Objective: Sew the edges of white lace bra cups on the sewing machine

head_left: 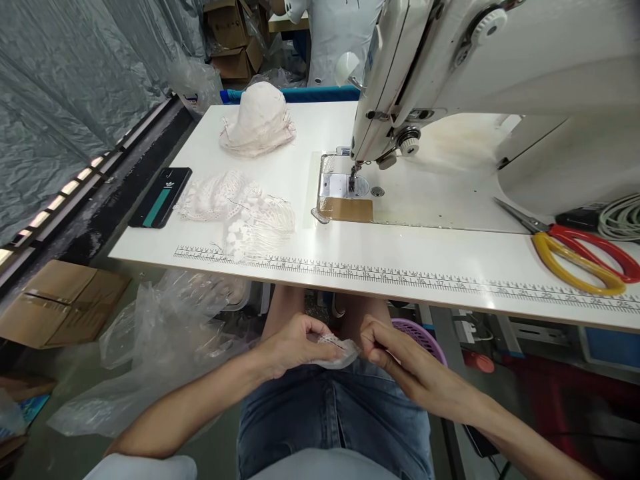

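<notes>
My left thumb and fingers are clamped on a small white cloth piece [345, 355], which sits over my lap at the lower middle of the frame. That left hand [299, 343] tips toward the right side of the picture, thumb uppermost. My right hand [400, 360] is beside the cloth's right end, its fingers curled in and together against the thumb; whether they pinch the edge or a thread, I cannot tell. My left forearm slants up from the lower left, my right from the lower right corner, both wrists just below the edge of the white table [445, 257]. Below the cloth are my jeans [330, 413].

On the table, left of center, lie white lace pieces [240, 213], with a phone [161, 198] to their left and a cap-shaped white cloth [263, 117] above them. The sewing machine [395, 73] fills the upper right, and scissors [580, 263] with red and yellow handles lie at the right edge.
</notes>
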`<control>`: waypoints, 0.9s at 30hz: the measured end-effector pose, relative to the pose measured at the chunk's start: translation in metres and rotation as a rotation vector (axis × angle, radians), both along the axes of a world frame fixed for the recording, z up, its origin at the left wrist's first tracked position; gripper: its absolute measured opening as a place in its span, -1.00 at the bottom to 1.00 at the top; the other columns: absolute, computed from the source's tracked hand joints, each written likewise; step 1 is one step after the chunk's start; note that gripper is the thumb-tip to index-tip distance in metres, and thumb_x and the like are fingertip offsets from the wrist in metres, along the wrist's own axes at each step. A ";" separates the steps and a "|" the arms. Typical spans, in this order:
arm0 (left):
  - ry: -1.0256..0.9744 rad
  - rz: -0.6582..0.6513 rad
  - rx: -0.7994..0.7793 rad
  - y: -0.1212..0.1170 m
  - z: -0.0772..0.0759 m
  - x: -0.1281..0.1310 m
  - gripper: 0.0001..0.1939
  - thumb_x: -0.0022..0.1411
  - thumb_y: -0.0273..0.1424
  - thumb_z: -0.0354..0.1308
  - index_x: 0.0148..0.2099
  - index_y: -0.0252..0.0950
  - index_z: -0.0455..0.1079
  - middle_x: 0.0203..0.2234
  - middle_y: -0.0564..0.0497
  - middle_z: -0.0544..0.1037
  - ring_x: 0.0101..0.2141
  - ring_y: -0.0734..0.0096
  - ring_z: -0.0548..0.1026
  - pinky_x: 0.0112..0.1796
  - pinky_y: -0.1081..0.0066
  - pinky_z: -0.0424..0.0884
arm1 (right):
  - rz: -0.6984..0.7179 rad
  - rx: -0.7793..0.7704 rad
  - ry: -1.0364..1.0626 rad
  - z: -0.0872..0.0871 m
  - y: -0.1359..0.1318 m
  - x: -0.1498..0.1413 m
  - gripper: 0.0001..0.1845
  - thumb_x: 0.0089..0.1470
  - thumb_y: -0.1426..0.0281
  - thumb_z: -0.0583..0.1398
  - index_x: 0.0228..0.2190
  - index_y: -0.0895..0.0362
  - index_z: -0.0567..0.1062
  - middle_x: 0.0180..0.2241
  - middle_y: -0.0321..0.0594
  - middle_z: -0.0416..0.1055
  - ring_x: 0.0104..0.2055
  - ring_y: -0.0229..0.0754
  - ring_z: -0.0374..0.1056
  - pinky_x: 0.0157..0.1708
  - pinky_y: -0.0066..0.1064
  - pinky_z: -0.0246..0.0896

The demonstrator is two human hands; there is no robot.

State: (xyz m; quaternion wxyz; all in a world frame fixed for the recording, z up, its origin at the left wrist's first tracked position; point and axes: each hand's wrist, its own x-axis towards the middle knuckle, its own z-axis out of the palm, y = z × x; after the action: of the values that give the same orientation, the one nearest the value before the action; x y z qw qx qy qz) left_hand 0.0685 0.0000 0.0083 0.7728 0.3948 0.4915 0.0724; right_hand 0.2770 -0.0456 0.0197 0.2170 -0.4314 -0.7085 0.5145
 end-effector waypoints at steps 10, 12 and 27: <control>-0.061 -0.058 0.037 -0.002 0.003 -0.001 -0.66 -0.16 -0.24 0.37 -0.47 -0.43 0.41 -0.64 0.11 0.33 -0.56 0.61 0.22 -0.49 0.53 0.11 | -0.146 -0.083 0.215 -0.012 0.001 -0.005 -0.84 0.26 0.28 -0.01 -0.29 0.09 0.28 -0.27 -0.19 0.26 -0.37 -0.28 0.20 -0.40 -0.44 0.17; -0.066 -0.055 0.043 -0.002 0.004 -0.001 -0.66 -0.16 -0.23 0.37 -0.48 -0.43 0.42 -0.64 0.11 0.33 -0.56 0.61 0.22 -0.49 0.54 0.11 | -0.109 0.015 0.083 -0.013 0.000 -0.003 -0.85 0.21 0.27 0.06 -0.27 0.09 0.32 -0.28 -0.19 0.28 -0.30 -0.22 0.22 -0.36 -0.41 0.15; -0.004 -0.132 0.169 -0.005 -0.001 -0.001 -0.73 -0.09 -0.27 0.30 -0.49 -0.40 0.40 -0.66 0.14 0.27 -0.57 0.59 0.19 -0.51 0.54 0.06 | -0.084 -0.103 0.312 -0.016 -0.003 -0.019 -0.75 0.27 0.28 -0.07 -0.41 0.10 0.24 -0.39 -0.24 0.22 -0.37 -0.24 0.16 -0.39 -0.41 0.13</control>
State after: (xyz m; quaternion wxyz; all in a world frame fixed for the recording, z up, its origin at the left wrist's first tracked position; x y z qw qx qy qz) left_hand 0.0677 -0.0049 0.0076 0.7409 0.4898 0.4551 0.0635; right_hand 0.2579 -0.0488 0.0037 0.3234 -0.3863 -0.6201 0.6014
